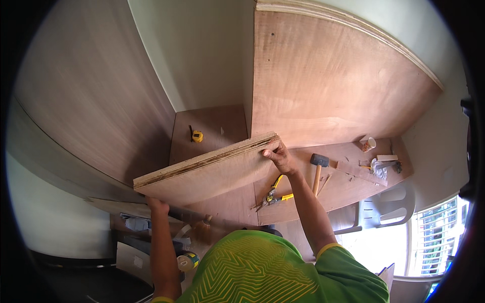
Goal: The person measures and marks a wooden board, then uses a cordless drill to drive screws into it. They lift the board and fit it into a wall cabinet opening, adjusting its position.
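A thick plywood board (217,174), layered along its edge, is held up in front of me at a slant, its right end farther away. My left hand (157,206) grips its near left corner from below, the fingers mostly hidden behind it. At the right end my right hand (281,157) clasps the board, thumb on its face. Beneath and beside it spreads a wooden worktop. Close to my right forearm lie yellow-handled snips (275,194) and a black-headed mallet (318,166) with a wooden handle. Past the board's far side rests a yellow tape measure (196,136).
A large plywood panel (333,76) stands at the back right, and a wood-faced panel (91,86) at the left. A paper cup (369,145) and crumpled plastic (379,168) sit at the far right. A grey plastic chair (386,208) and a can (187,261) are below.
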{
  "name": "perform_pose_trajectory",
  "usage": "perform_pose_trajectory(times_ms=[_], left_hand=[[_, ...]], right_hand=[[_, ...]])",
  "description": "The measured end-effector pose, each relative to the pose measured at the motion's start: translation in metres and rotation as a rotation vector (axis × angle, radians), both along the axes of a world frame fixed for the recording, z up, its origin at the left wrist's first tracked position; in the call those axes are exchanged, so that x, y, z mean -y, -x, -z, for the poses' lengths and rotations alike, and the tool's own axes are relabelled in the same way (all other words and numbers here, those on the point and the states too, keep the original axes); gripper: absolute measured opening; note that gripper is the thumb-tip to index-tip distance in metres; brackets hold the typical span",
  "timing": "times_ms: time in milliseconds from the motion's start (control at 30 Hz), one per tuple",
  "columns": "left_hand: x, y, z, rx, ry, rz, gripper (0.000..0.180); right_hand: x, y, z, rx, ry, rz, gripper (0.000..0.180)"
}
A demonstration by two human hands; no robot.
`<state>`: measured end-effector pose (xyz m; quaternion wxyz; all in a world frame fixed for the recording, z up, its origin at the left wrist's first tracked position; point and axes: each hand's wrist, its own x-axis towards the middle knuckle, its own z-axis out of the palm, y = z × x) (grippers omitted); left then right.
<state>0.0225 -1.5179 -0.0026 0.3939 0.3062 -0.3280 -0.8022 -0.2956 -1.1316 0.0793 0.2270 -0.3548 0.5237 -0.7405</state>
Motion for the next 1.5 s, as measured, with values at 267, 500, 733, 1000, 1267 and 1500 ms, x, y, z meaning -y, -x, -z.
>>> perform_pose_trajectory(times_ms=[267,500,733,1000,1267,1500], left_hand=[[0.005,-0.023,0.011,0.063,-0.020,0.086,0.043],[-0.043,-0.100,-0.037,0.421,-0.038,0.549,0.047],[-0.103,-0.092,-0.094,0.565,-0.413,0.551,0.051],[-0.107,-0.127,-0.034,0.542,-0.377,0.447,0.063],[-0.100,-0.140,-0.002,0.359,-0.093,0.549,0.078],[-0.077,-0.105,-0.076,0.158,0.073,0.511,0.082]], right_hand=[[-0.014,-0.011,0.007,0.051,-0.022,0.028,0.048],[-0.106,-0.080,0.010,-0.121,-0.232,-0.032,0.080],[-0.161,-0.133,0.023,-0.033,-0.381,-0.110,0.076],[-0.176,-0.120,0.037,0.892,-0.319,-0.060,0.051],[-0.110,-0.129,0.029,0.427,-0.818,-0.101,0.061],[-0.091,-0.129,0.006,0.400,-0.452,0.026,0.084]])
